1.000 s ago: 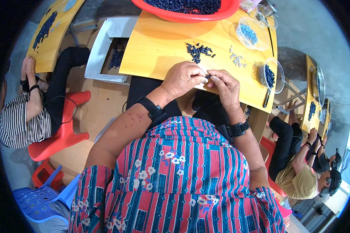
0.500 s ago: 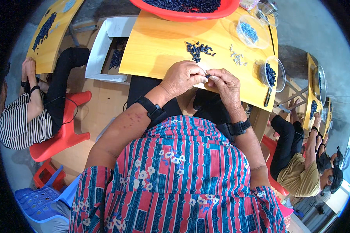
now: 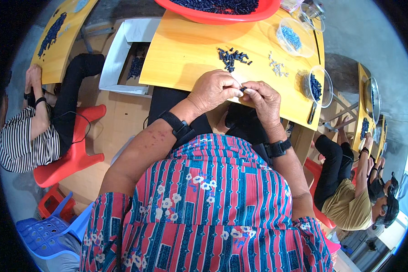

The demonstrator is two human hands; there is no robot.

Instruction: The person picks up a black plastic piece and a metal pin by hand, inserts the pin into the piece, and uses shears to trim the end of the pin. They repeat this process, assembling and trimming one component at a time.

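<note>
Both my hands meet over the near edge of the yellow table. Thumb and fingers of my right hand are pinched on a small dark plug-like piece. My left hand is closed too, its thumb and fingertips against the left side of that piece; whether they grip a second tiny part is hidden. Just beyond my fingers lies a loose pile of small dark pieces. To its right a scatter of tiny clear parts rests on the tabletop.
A red basin of dark pieces stands at the far edge. At right are a clear tub of blue bits, a clear bowl of dark pieces and a black-handled tool. A white box sits left. People work at both sides.
My hands stay pinched together in nearly the same place, and the dark piece shows a little more between the fingertips. The view has shifted slightly.
</note>
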